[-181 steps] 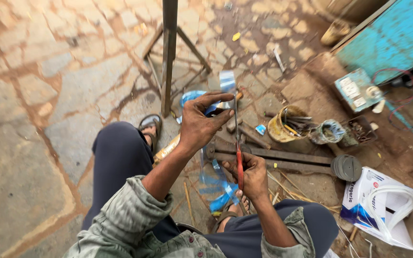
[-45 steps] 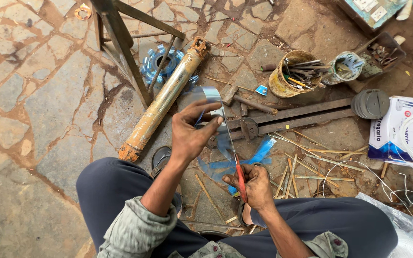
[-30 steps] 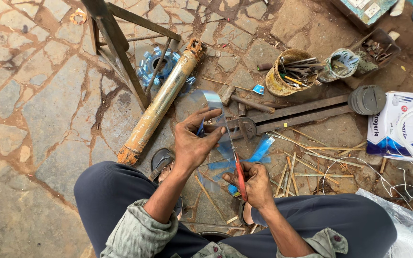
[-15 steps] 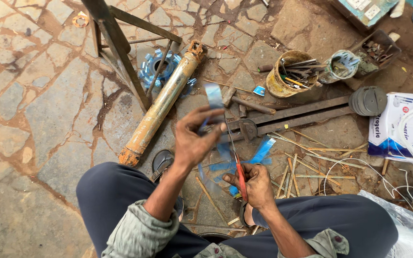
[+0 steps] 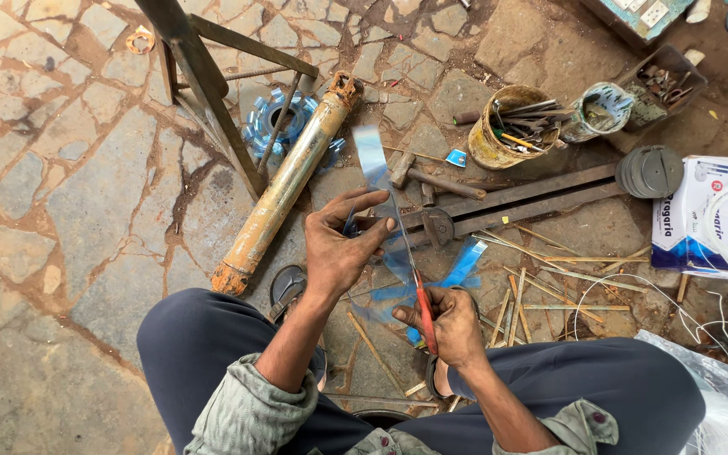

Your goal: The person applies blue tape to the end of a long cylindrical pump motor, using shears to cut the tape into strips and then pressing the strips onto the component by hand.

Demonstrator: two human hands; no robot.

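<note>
Your left hand (image 5: 339,248) is raised in front of you, back toward the camera, wrist bent slightly upward. Its fingers (image 5: 377,226) stretch out to the right, spread a little, with the thumb folded below them in a pinch. The left forearm runs bare from a rolled green sleeve near your knee.

Your right hand (image 5: 448,324) sits lower and closer to your body, curled into a closed grip with knuckles up and the thumb pressed forward on top. Its forearm angles back toward your right thigh. The two hands are near each other, not touching.
</note>
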